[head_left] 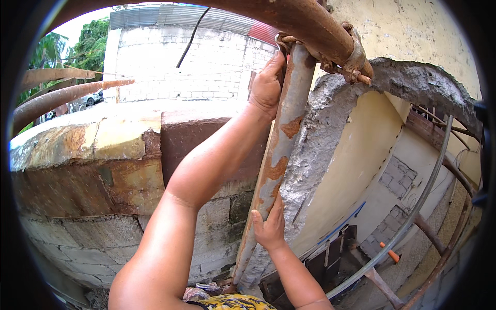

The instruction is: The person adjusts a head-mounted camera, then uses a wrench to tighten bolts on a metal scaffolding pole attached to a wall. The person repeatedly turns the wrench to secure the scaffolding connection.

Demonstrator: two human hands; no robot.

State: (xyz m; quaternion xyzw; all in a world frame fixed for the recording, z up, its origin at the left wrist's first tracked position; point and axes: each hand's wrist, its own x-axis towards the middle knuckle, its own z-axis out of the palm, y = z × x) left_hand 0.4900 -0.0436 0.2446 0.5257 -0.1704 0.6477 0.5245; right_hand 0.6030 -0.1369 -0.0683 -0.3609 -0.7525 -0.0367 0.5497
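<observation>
A grey steel pipe (280,150) with rust patches slants upright in front of me. Near its top, my left hand (266,87) is closed against the left side, just under the clamp; its fingers are mostly hidden behind the pipe. Lower down, my right hand (270,223) grips the same pipe, thumb on the left side and fingers along the right. A rusty horizontal pipe (289,18) crosses overhead. Beside the top of the upright pipe, a rusty scaffold clamp (356,54) with a bolt encircles the overhead pipe's end.
Rough broken concrete (320,139) edges an opening behind the pipe. A block wall (93,235) with a rusty metal cap stands left. Curved-looking pipes (413,214) and an orange-handled object (390,253) are lower right. A black cable (194,36) hangs above.
</observation>
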